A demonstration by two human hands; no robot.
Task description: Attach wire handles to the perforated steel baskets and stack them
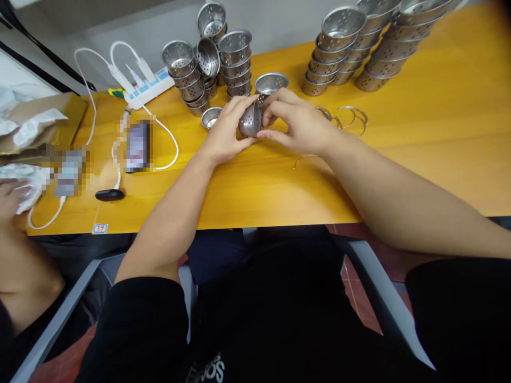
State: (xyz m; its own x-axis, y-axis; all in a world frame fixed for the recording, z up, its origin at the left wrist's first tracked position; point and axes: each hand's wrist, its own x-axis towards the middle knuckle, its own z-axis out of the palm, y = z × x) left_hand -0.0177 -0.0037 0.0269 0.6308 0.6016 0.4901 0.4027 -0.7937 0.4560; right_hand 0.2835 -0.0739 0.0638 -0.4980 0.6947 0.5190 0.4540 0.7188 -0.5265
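A small perforated metal cup (250, 120) is tipped on its side above the yellow table. My left hand (228, 128) grips it from the left, thumb below and fingers over the top. My right hand (293, 121) is at the cup's right edge, fingers bent and thumb tip close to the rim; whether anything thin is pinched in it is too small to tell. Just behind my hands stands another metal cup (272, 83), and a smaller one (211, 117) sits beyond my left hand. Thin metal rings (353, 118) lie right of my right hand, and a thin curved wire (306, 156) lies nearer.
Stacks of perforated cups stand at the back left (191, 90) and back right (319, 69). A power strip (149, 88) with white cables, a phone (137, 146) and a black object (109, 194) are left. Another person's arm (24, 271) is at the far left.
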